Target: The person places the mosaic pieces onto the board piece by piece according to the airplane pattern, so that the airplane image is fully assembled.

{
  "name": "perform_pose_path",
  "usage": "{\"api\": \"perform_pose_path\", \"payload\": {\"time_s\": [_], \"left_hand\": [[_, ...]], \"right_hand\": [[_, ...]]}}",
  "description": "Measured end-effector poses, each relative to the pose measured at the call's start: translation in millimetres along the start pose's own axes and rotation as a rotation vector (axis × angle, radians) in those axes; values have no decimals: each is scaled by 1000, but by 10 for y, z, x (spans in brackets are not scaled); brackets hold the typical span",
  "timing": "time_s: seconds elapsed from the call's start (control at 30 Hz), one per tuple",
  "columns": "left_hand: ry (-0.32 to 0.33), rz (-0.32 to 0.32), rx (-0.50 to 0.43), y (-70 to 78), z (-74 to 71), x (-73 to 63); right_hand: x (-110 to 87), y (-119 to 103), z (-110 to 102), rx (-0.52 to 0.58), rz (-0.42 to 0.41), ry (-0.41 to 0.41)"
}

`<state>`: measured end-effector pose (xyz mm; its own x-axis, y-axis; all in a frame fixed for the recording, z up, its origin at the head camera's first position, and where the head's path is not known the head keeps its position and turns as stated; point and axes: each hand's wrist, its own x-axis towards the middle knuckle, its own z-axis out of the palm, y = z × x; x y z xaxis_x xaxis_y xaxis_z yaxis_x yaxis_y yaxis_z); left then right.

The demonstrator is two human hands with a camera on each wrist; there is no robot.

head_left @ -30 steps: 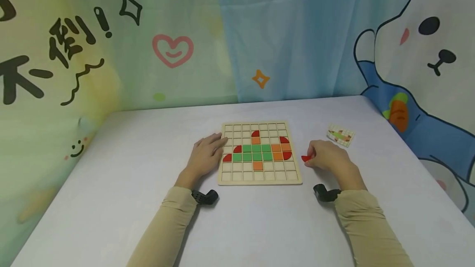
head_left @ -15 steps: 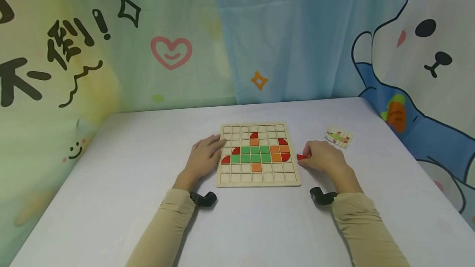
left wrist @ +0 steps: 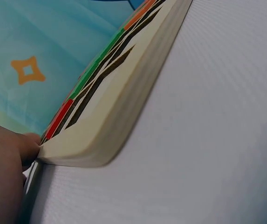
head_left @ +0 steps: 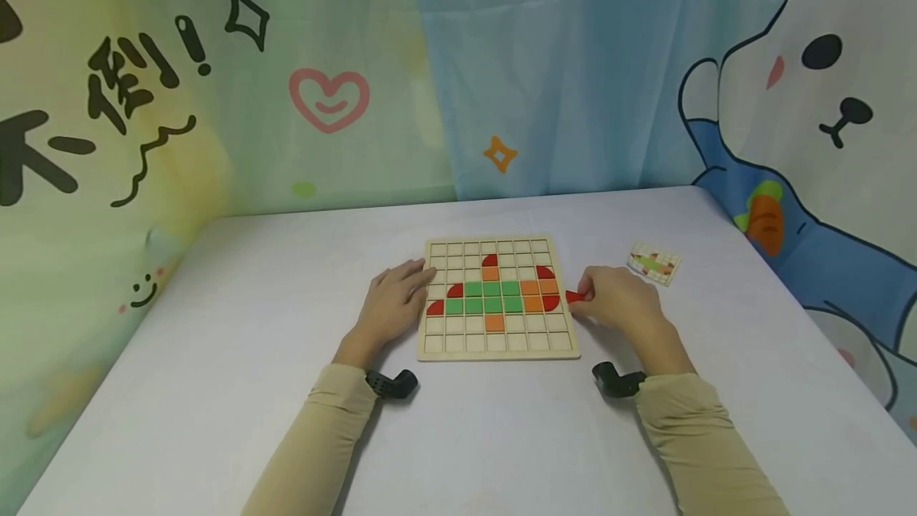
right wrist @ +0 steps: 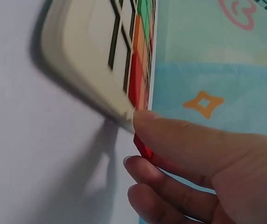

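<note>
A square wooden grid board (head_left: 501, 346) lies on the white table, with green and orange square tiles and red rounded tiles set in its cells. My left hand (head_left: 392, 299) rests at the board's left edge, fingers lying against the rim; in the left wrist view the thumb (left wrist: 30, 145) touches the board's corner. My right hand (head_left: 622, 298) pinches a red tile (head_left: 573, 296) between thumb and fingers, right beside the board's right edge. In the right wrist view the thumb covers much of that red tile (right wrist: 143, 148).
A small pattern card (head_left: 655, 263) with a printed coloured grid lies behind my right hand. The white table (head_left: 487, 436) ends at a printed curtain (head_left: 344, 158) at the back. Black wrist cameras (head_left: 392, 385) sit on both wrists.
My right hand has moved left with the red tile, closer to the board's right edge. The left hand stays at the board's left edge. The head view shifts slightly.
</note>
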<state>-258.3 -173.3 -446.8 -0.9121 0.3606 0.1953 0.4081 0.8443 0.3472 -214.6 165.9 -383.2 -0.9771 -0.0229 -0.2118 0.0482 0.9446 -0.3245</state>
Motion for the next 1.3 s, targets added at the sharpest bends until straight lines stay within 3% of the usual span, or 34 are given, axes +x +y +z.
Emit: {"api": "perform_pose_path", "payload": {"time_s": [0.3,0.83,1.3], "left_hand": [[7,4,-6,-8,5,-3],[-7,-6,-10,7,-5,-3],[0,2,-7,-7,-1,-7]], "right_hand": [[-83,-247,4,-3,-74,11],[-239,-688,201,-35,-198,9],[-285,-871,384,-99,-271,27]]}}
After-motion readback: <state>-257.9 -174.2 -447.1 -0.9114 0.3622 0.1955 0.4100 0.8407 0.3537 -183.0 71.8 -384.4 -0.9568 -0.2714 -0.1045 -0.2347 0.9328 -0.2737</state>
